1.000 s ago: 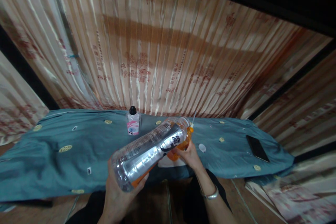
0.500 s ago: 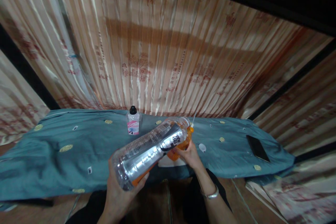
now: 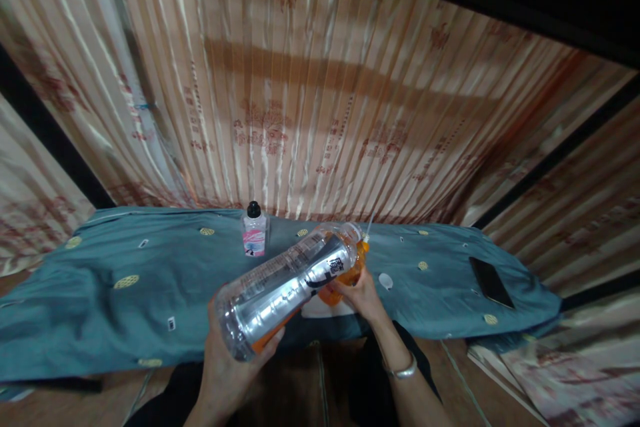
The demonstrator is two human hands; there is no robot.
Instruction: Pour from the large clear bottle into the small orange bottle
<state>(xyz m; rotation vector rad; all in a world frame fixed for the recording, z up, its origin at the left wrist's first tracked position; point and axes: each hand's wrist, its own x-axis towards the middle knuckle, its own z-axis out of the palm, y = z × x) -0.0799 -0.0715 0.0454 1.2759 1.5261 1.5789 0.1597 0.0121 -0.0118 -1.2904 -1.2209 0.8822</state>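
Note:
My left hand (image 3: pixel 230 360) is wrapped round the base of a large clear plastic bottle (image 3: pixel 280 297) with a silver label. The bottle is tilted, its mouth up to the right, over an orange bottle (image 3: pixel 356 268). That orange bottle is held by my right hand (image 3: pixel 361 295), its fingers closed on it and partly hidden by the large bottle. A thin pale tube or straw (image 3: pixel 370 223) rises beside the orange bottle's top. Whether liquid passes between the bottles I cannot make out. Under my right hand lies a flat white thing (image 3: pixel 325 310).
A small clear bottle with a black cap and pink label (image 3: pixel 254 233) stands upright on the teal cloth (image 3: pixel 190 280) at the back. A black phone-like slab (image 3: pixel 491 281) lies on the right. Pleated curtains (image 3: pixel 300 80) hang behind, with dark posts at both sides.
Almost nothing has moved; both hands keep their hold, and the large bottle stays tilted over the orange one.

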